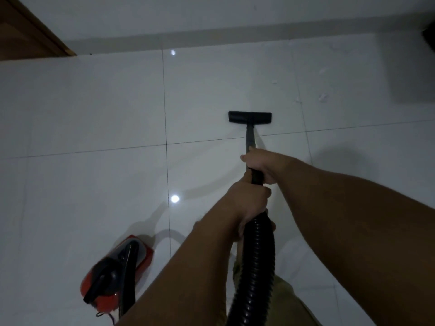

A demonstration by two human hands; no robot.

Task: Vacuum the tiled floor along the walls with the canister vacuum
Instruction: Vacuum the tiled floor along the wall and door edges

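Observation:
The black floor nozzle (250, 117) rests flat on the glossy white tiled floor (94, 109), about a tile short of the far wall (211, 15). A grey wand (250, 137) runs back from it to my hands. My right hand (261, 164) grips the upper wand where it meets the black handle. My left hand (249, 203) grips just behind it, at the top of the ribbed black hose (256, 262). The red and black canister vacuum (117, 271) sits on the floor at my lower left.
A grey skirting strip (211, 35) runs along the foot of the far wall. A brown wooden door frame (28, 31) stands at the top left. Small white scraps (323, 97) lie on the tiles right of the nozzle. A dark object (429, 38) is at the right edge.

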